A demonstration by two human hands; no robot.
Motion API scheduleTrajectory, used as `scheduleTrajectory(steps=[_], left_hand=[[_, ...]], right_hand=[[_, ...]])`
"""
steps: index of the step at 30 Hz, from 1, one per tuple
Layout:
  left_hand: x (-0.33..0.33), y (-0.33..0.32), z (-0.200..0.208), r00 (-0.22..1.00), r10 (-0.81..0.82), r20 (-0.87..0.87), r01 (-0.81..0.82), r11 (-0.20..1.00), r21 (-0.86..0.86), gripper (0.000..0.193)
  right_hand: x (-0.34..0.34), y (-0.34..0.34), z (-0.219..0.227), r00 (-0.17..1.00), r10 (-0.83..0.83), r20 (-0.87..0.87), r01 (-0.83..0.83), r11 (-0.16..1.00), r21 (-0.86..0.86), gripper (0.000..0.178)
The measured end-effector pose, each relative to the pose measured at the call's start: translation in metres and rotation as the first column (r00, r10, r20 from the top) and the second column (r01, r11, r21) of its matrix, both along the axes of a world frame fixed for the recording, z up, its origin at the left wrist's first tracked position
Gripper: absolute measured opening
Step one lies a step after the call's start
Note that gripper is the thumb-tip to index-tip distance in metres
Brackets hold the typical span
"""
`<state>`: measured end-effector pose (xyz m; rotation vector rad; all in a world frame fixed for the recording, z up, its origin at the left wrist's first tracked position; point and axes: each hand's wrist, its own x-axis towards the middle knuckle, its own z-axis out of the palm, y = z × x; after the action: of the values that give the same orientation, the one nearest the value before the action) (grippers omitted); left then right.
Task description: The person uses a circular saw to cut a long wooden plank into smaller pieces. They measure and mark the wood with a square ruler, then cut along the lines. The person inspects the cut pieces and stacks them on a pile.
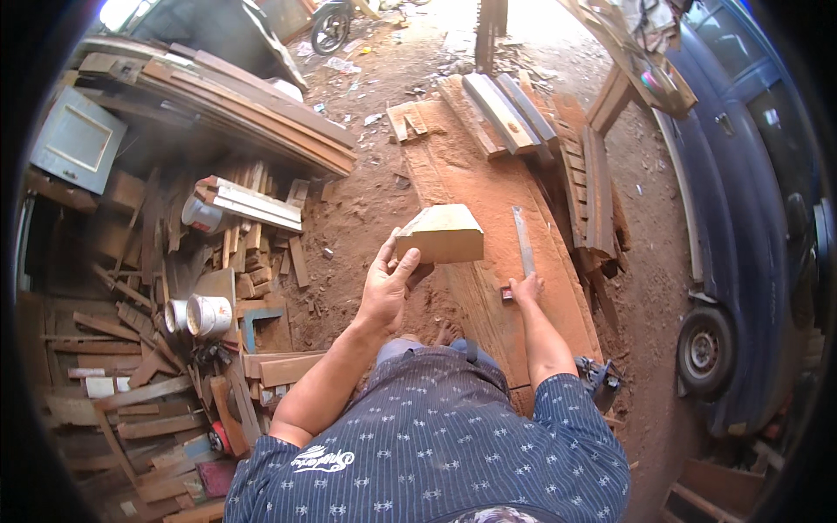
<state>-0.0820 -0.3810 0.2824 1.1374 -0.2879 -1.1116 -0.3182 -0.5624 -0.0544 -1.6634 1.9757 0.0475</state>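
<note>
Head view looks down on a person in a dark blue patterned shirt (436,453) standing at a long reddish-brown wooden plank (488,200) dusted with sawdust. The left hand (388,283) is raised and clenched around the lower left corner of a pale, wedge-shaped block of wood (443,234), holding it up above the plank with thumb and fingers pinching its edge. The right hand (526,288) rests down on the plank, its fingertips touching the near end of a long grey metal ruler (523,240) that lies flat along the board; whether it grips the ruler or only presses on it cannot be told. A small dark red object (506,294) sits just beside that hand.

To the left, among heaped offcuts, two white cylindrical tins (199,315) lie tipped on their sides, mouths toward the camera; their insides look dark and their contents cannot be made out. Another white tub (199,213) stands further back under a bundle of pale planks (253,202). A dark blue vehicle (741,218) stands at the right.
</note>
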Motion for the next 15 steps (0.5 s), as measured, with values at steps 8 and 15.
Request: scheduleTrajectory(steps=[8, 15], left_hand=[[-0.007, -0.001, -0.005, 0.989, 0.062, 0.136, -0.053, 0.997, -0.062, 0.073], [-0.008, -0.014, -0.004, 0.979, 0.033, 0.202, -0.024, 0.998, -0.051, 0.070]], right_hand=[[0.002, -0.010, 0.025, 0.972, -0.128, -0.198, 0.158, 0.976, 0.147, 0.094], [-0.041, -0.023, -0.001, 0.971, -0.138, 0.195, 0.116, 0.986, 0.119, 0.046]])
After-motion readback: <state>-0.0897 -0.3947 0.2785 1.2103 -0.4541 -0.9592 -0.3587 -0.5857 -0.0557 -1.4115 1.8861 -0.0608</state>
